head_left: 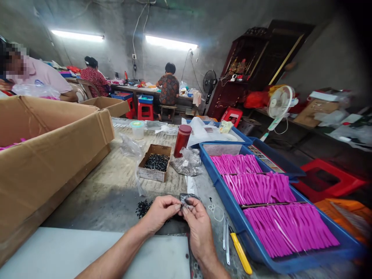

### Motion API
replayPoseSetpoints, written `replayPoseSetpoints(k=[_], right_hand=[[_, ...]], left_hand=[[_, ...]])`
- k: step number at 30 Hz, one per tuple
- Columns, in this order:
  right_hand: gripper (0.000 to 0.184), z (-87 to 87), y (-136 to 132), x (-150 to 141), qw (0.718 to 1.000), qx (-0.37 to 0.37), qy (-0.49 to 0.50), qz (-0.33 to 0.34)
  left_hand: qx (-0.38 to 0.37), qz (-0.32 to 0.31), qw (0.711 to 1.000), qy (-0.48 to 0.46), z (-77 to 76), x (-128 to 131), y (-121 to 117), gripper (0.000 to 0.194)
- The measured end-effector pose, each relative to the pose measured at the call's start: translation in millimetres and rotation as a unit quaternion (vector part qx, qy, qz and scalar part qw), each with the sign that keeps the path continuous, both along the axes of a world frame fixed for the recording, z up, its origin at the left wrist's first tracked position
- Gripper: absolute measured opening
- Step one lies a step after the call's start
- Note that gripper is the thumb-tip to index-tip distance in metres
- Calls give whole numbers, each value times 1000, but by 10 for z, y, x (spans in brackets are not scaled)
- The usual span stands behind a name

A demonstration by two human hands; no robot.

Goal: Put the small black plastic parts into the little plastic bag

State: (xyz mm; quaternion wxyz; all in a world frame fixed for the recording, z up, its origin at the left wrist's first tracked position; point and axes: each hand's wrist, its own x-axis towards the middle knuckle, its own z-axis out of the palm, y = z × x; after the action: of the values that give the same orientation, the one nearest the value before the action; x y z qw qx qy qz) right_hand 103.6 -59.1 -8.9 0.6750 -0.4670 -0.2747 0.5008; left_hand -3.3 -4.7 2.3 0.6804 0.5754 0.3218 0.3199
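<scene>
My left hand (163, 210) and my right hand (198, 221) meet fingertip to fingertip above the worktable. Both are closed in a pinch, and whatever lies between the fingertips is too small to make out. Just left of my left hand is a loose pile of small black parts (143, 208), partly covered by it. A dark, shiny piece of plastic (186, 197) shows behind my right fingers. Beyond the hands stands a small cardboard box (152, 176) filled with black pin-like pieces. Beside it, a clear bag (187, 164) holds small metal-coloured bits.
A blue tray (232, 217) with rows of magenta strips flanks my right side. Near it lie a yellow-handled screwdriver (240, 252) and a white elastic loop (216, 212). Large cartons (58, 162) border the left, a white board (162, 254) the front. A red jar (182, 140) stands behind. Several people sit farther back.
</scene>
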Motion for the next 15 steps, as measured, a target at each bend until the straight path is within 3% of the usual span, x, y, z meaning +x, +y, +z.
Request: replayPoseSetpoints(k=[4, 15], right_hand=[[25, -18, 17, -10, 1000, 7, 29, -5], [25, -78, 27, 34, 999, -3, -6, -45]], left_hand=[[88, 16, 996, 25, -28, -7, 13, 19], [254, 23, 959, 121, -1, -4, 8, 17]])
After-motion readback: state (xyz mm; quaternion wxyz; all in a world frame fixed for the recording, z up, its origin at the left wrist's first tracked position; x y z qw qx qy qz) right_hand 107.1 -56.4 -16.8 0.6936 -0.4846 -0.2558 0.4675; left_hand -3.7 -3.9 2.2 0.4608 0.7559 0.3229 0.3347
